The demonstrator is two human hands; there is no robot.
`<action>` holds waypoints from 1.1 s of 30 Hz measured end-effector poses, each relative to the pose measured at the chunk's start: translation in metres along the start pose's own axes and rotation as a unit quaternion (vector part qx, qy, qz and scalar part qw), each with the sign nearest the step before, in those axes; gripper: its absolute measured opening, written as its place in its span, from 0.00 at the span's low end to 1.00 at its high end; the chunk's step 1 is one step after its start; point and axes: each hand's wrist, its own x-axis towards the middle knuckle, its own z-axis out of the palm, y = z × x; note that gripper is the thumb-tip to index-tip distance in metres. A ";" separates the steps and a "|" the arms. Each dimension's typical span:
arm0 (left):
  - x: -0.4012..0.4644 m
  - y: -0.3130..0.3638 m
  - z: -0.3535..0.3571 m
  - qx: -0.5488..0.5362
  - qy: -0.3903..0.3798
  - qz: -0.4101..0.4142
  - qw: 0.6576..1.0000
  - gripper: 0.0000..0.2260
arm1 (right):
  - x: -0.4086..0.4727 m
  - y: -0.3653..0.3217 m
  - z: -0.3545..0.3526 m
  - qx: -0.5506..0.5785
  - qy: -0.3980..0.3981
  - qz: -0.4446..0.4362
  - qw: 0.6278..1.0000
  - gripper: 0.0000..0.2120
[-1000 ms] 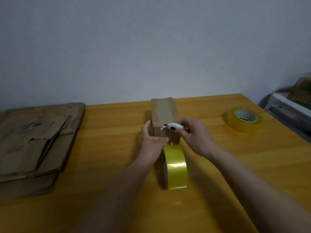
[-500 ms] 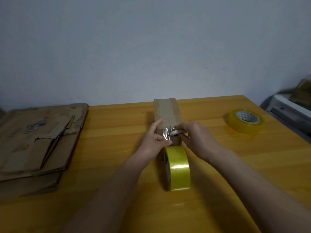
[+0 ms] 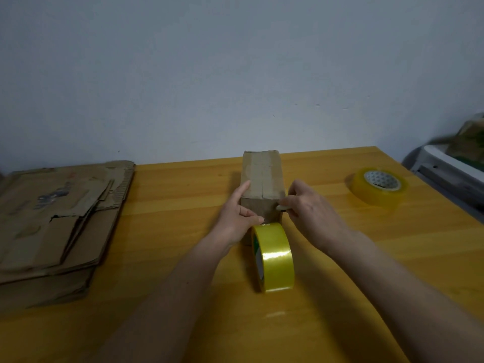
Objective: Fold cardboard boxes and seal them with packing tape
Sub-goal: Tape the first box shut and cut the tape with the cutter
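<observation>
The small cardboard box (image 3: 262,184) sits between the hands, its long axis running straight away from the person. The left hand (image 3: 237,218) lies flat against its left side, thumb pressing the near face. The right hand (image 3: 311,209) pinches a small pale cutter (image 3: 282,207) at the box's near right corner, closest to the tape line. The tape roll (image 3: 273,256), glossy yellow, stands on edge just nearer than both hands on the wooden bench (image 3: 170,231). The box is matte, creased and taped along its top.

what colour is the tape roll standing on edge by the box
Glossy yellow, with a green inner edge. The tape roll shows plainly in the head view.
</observation>
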 end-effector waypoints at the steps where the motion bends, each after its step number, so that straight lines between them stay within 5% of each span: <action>1: -0.001 0.001 -0.001 0.001 -0.002 0.000 1.000 0.41 | -0.002 0.004 -0.002 0.001 -0.008 0.014 1.000 0.07; 7: -0.004 0.004 -0.002 -0.002 -0.011 -0.002 1.000 0.40 | -0.019 0.048 0.017 0.190 -0.117 0.270 0.937 0.06; 11: -0.004 0.006 -0.001 0.000 -0.012 -0.009 1.000 0.41 | -0.033 0.058 0.043 0.217 -0.182 0.333 0.900 0.07; 13: -0.003 0.007 -0.001 0.002 -0.013 -0.011 1.000 0.41 | -0.027 0.056 0.042 0.192 -0.143 0.321 0.917 0.12; 17: -0.003 0.006 -0.001 -0.011 -0.021 -0.013 1.000 0.41 | 0.006 0.027 0.017 0.148 0.089 0.169 0.970 0.14; 20: -0.002 0.004 -0.003 -0.030 -0.031 -0.013 0.999 0.41 | 0.035 0.008 0.014 0.168 0.020 0.045 0.984 0.19; 23: 0.000 0.003 -0.004 -0.051 -0.042 -0.017 0.998 0.41 | 0.049 0.008 0.022 0.200 -0.077 0.048 0.976 0.23; 33: 0.003 0.003 -0.003 -0.077 -0.060 -0.030 0.995 0.42 | 0.057 0.023 0.038 0.374 -0.034 0.101 0.921 0.19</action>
